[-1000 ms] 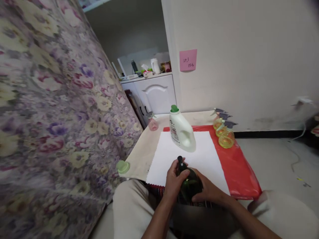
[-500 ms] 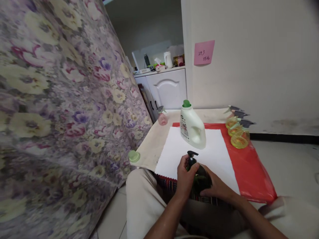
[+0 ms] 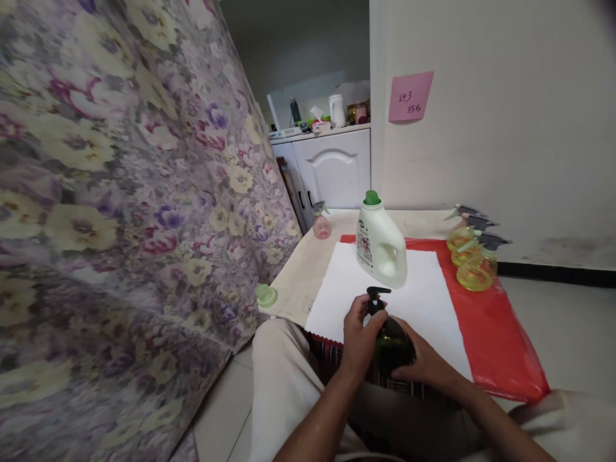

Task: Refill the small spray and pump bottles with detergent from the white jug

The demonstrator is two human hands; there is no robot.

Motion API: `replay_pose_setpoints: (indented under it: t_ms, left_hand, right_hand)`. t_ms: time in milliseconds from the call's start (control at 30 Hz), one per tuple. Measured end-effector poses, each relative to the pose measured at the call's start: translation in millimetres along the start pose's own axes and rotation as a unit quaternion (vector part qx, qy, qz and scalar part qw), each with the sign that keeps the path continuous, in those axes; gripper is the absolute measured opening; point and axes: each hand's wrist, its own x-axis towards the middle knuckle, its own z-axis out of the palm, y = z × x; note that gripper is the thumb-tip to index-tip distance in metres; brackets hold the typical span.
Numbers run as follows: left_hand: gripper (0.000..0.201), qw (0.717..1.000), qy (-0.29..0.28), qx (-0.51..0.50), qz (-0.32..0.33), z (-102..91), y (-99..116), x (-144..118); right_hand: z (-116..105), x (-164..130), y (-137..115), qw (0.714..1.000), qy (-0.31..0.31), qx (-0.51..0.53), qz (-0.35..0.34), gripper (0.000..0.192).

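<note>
A dark green pump bottle [image 3: 395, 350] with a black pump head is held above my lap, at the table's near edge. My left hand [image 3: 362, 332] is closed around the collar under the pump head. Lower down, my right hand [image 3: 421, 359] grips the bottle's body from the right side. Just beyond stands a pale green detergent jug [image 3: 382, 247] on a white cloth [image 3: 332, 289], its mouth showing a green spout. A light green cap [image 3: 265, 295] lies at the table's left corner.
Several spray bottles with yellow liquid [image 3: 476, 273] stand at the right on a red sheet [image 3: 500, 340]. A pink spray bottle [image 3: 321, 224] is at the back left. A floral curtain [image 3: 158, 212] hangs along the left, and a white cabinet [image 3: 334, 173] stands behind.
The whole view has shifted slightly, so the scene sits further right. Both hands keep their hold on the pump bottle, which looks nearly unchanged in pose.
</note>
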Motion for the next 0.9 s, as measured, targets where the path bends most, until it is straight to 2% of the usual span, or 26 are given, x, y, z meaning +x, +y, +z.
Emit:
replay_pose_setpoints:
  t_ms: [133,333,533,667,733,767,900]
  left_hand:
    - [0.023,0.998,0.035,-0.041,0.023,-4.2,17,14]
    - [0.029,0.990,0.074,-0.103,0.068,-21.0,40,35]
    - [0.029,0.976,0.137,-0.135,0.101,-42.0,51,50]
    - [0.033,0.967,0.201,-0.109,0.113,-68.1,33,70]
    - [0.040,0.970,0.222,-0.045,0.083,-84.0,15,82]
    - [0.044,0.973,0.223,0.000,0.061,-91.3,5,87]
    - [0.050,0.975,0.210,0.069,0.021,-109.7,-34,107]
  right_hand:
    - [-2,1,0,1.000,0.007,0.008,0.011,0.094]
    - [-5,5,-2,0.999,0.021,0.025,0.017,0.096]
    - [-7,7,-2,0.998,0.052,0.037,0.024,0.095]
    - [-8,10,4,0.996,0.075,0.047,0.013,0.096]
    - [-8,11,8,0.996,0.080,0.045,0.013,0.096]
    - [-8,12,10,0.996,0.084,0.039,0.016,0.097]
    - [-5,15,18,0.993,0.114,0.004,0.032,0.101]
